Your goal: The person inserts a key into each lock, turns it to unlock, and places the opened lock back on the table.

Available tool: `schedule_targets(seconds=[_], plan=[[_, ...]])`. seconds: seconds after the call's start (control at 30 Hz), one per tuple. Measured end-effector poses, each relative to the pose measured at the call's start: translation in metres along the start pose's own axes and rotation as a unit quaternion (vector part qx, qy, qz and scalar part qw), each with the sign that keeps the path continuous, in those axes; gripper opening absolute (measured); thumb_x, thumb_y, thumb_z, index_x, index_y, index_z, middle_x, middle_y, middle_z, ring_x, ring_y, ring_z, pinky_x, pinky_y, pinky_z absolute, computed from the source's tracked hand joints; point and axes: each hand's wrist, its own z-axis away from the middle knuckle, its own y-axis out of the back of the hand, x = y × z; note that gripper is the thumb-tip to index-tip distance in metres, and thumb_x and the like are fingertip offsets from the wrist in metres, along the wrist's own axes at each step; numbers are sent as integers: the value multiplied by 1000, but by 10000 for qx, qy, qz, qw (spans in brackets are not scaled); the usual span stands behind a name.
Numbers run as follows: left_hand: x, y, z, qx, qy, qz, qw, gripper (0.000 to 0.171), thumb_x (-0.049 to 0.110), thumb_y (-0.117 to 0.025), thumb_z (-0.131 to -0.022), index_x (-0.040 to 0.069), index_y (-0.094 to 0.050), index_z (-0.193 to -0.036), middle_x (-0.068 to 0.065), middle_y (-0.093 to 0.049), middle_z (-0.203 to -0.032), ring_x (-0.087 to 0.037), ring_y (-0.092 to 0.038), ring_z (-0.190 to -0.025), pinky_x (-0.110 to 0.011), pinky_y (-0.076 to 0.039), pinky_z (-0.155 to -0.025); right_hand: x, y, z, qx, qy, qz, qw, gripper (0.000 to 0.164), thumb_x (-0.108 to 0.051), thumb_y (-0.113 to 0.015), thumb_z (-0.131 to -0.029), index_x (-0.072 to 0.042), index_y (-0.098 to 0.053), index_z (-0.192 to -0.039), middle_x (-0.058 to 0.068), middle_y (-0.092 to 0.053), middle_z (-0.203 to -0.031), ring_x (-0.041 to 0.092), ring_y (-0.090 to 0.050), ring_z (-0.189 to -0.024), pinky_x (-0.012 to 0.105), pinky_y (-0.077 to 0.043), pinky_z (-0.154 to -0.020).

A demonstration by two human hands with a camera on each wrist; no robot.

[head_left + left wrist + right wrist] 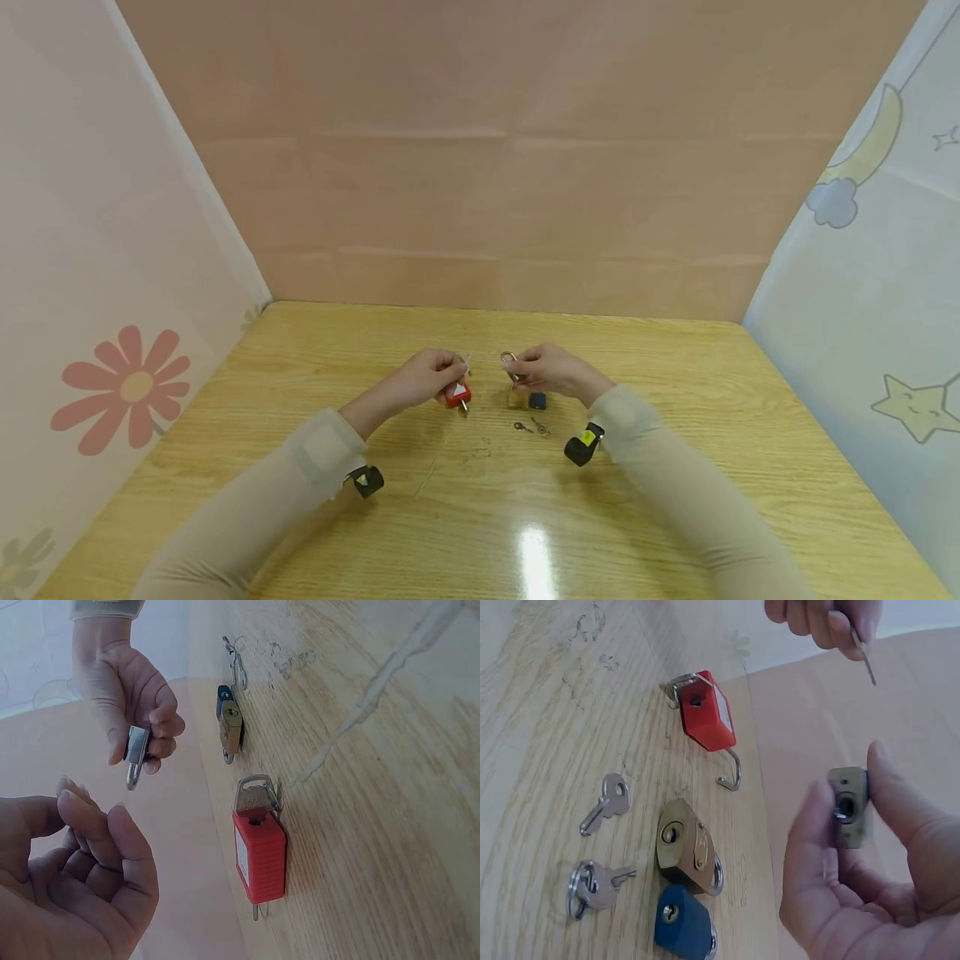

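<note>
My left hand [427, 377] pinches a thin, flat metal key [865, 658], seen nearly edge-on in the right wrist view. Facing it, my right hand [557, 371] holds a metal padlock [848, 808] between thumb and fingers, its keyhole end turned toward the right wrist camera. The key and this padlock are apart, both raised above the table. Beneath the left hand lies a red padlock [262, 855] with a key [255, 798] in its keyhole. A brass padlock [684, 846] and a blue padlock [684, 922] lie side by side under the right hand.
Nearer the body, a loose key [609, 801] and a ringed key [598, 891] lie on the wooden table [660, 517]. Pale scuffs mark its surface. A plain backdrop [487, 208] rises behind, with patterned sheets [892, 300] at both sides.
</note>
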Motion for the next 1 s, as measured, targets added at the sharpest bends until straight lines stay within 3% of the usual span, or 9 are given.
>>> schedule_targets(seconds=[0.1, 0.2, 0.27, 0.4, 0.53, 0.77, 1.0], plan=[[1, -1, 0, -26, 20, 30, 10000, 32, 21, -45, -104, -6, -60, -98, -2, -51, -67, -13, -48, -61, -38, -51, -66, 4, 5, 2, -116, 5, -421, 9990, 44, -15, -57, -99, 13, -48, -132, 16, -58, -112, 26, -65, -101, 33, -54, -90], [1, -2, 1, -24, 25, 31, 10000, 30, 21, -45, -104, -5, -60, -97, -2, -51, -67, -12, -47, -61, -38, -50, -65, 6, 9, 4, -242, -23, -959, 9951, 48, -5, -50, -100, 13, -34, -142, 22, -51, -123, 37, -54, -121, 30, -52, -93], [0, -2, 1, -14, 15, 25, 10000, 29, 21, -45, -104, -2, -61, -95, -2, -51, -68, -12, -47, -61, -38, -50, -65, 7, 11, 5, -275, -85, -1254, 9917, 51, -3, -49, -100, 13, -29, -145, 23, -49, -124, 39, -50, -126, 30, -50, -95], [0, -2, 1, 22, -31, 1, 10000, 27, 21, -45, -104, 3, -61, -92, -2, -51, -67, -12, -47, -61, -38, -50, -64, 6, 11, 7, -135, -334, -1397, 9895, 52, -5, -53, -99, 11, -33, -144, 17, -59, -113, 30, -63, -111, 37, -49, -97], [0, -3, 0, -3, -62, 30, 10000, 29, 20, -45, -104, -2, -60, -92, -2, -51, -66, -13, -47, -60, -39, -50, -65, 5, 7, 8, 63, -440, -1495, 9878, 51, -8, -57, -97, 8, -38, -142, 9, -61, -106, 19, -67, -96, 43, -46, -102], [-2, -8, -1, -158, 27, 74, 9998, 33, 23, -45, -104, -6, -57, -96, -3, -53, -67, -17, -47, -60, -40, -47, -64, 2, -3, 9, 167, -324, -2107, 9769, 48, -7, -54, -99, 9, -37, -141, 10, -56, -108, 21, -61, -102, 36, -47, -101], [-1, -16, -6, -240, -28, 26, 9997, 29, 21, -45, -104, 3, -59, -87, -9, -56, -69, -21, -48, -57, -42, -48, -60, -2, -9, 9, 242, -291, -2450, 9688, 27, -10, -57, -98, 3, -54, -121, 9, -57, -103, 23, -58, -103, 31, -52, -93]])
